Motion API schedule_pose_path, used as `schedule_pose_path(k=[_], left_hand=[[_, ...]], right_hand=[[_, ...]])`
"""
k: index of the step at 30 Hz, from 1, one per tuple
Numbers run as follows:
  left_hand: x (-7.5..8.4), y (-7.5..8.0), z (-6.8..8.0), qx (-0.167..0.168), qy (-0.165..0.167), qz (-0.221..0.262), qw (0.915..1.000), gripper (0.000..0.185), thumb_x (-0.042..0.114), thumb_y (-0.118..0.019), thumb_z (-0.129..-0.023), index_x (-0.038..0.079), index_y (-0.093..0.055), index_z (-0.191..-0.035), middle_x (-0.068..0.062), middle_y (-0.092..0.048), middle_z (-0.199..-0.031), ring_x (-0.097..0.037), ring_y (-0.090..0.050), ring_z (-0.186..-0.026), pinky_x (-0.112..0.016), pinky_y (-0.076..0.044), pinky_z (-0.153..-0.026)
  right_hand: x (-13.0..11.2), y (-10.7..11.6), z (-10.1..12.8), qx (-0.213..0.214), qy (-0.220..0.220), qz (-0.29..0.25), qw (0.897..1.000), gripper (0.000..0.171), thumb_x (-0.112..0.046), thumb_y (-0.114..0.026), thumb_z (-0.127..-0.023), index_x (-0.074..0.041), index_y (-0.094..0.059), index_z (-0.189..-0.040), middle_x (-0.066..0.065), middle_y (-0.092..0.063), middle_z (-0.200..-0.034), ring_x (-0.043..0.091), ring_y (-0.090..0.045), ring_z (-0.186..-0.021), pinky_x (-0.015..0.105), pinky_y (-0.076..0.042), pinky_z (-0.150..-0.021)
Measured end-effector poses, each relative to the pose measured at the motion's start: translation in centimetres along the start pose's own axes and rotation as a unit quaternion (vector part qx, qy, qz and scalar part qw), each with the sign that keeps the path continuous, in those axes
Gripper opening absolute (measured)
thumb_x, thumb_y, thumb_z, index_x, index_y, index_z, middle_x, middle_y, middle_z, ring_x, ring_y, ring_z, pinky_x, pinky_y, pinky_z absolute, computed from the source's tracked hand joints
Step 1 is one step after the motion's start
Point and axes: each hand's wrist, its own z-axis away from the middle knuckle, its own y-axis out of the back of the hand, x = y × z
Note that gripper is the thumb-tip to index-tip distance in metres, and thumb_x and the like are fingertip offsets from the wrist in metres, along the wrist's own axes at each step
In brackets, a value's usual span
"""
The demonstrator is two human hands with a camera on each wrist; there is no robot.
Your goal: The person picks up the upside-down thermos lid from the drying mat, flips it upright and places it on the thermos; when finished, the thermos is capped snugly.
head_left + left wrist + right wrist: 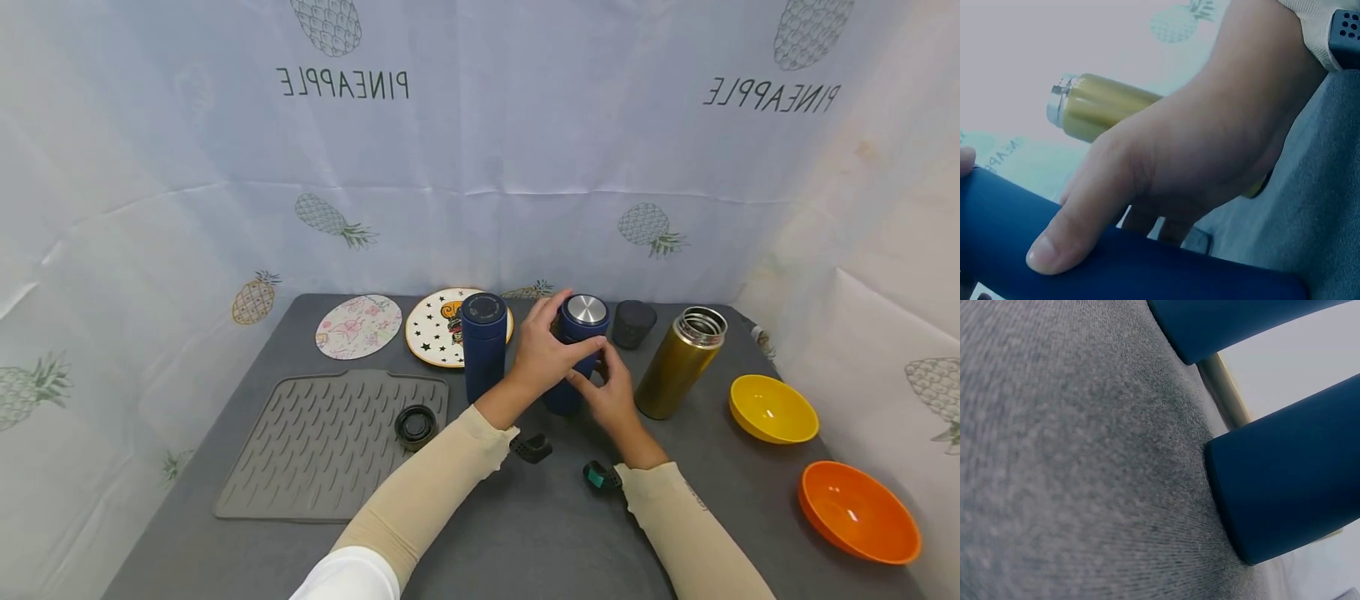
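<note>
My left hand (553, 348) grips the upper part of a dark blue bottle (583, 323) with a bare steel top, standing mid-table. In the left wrist view the thumb (1054, 250) presses flat on the blue bottle (1166, 272). My right hand (609, 390) holds the same bottle lower down on its right side, its fingers meeting the left thumb. A second blue bottle (483, 346), with a dark lid on, stands just left of it. The right wrist view shows only the bases of the two blue bottles (1291, 487) on the grey table (1054, 456).
An open gold bottle (678, 362) stands to the right, with a dark cup-like cap (633, 323) behind. A grey ribbed mat (322, 446) holds a round lid (415, 425). Two plates (358, 325) lie at the back. A yellow bowl (772, 408) and an orange bowl (858, 512) sit far right.
</note>
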Motion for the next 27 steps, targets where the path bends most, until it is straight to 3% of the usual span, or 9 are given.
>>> schedule_pose_path(k=[7, 17, 27], left_hand=[[-0.2, 0.6, 0.1, -0.015, 0.012, 0.025, 0.9995, 0.078, 0.032, -0.085, -0.076, 0.014, -0.048, -0.143, -0.007, -0.055, -0.132, -0.015, -0.056, -0.112, -0.043, -0.053, -0.085], [-1.1, 0.8, 0.2, -0.030, 0.009, 0.054, 0.9981, 0.074, 0.029, -0.083, -0.079, 0.013, -0.048, -0.142, -0.003, -0.056, -0.126, -0.012, -0.057, -0.111, -0.026, -0.050, -0.087], [-1.3, 0.8, 0.4, -0.048, 0.008, 0.054, 0.9973, 0.074, 0.030, -0.082, -0.081, 0.020, -0.045, -0.145, -0.003, -0.056, -0.125, -0.011, -0.057, -0.107, -0.026, -0.050, -0.086]], right_hand=[[0.1, 0.1, 0.0, -0.005, -0.011, -0.003, 1.000, 0.060, 0.001, -0.072, -0.085, 0.006, -0.045, -0.138, 0.022, -0.053, -0.132, 0.021, -0.053, -0.115, 0.055, -0.040, -0.100], [0.0, -0.2, -0.1, -0.004, -0.002, -0.015, 1.000, 0.060, 0.000, -0.072, -0.084, 0.005, -0.045, -0.138, 0.021, -0.054, -0.130, 0.006, -0.052, -0.112, 0.057, -0.038, -0.100], [-0.5, 0.4, 0.1, -0.021, -0.030, 0.020, 0.999, 0.063, -0.004, -0.073, -0.086, 0.003, -0.043, -0.141, 0.022, -0.052, -0.133, 0.037, -0.053, -0.116, 0.057, -0.039, -0.100]])
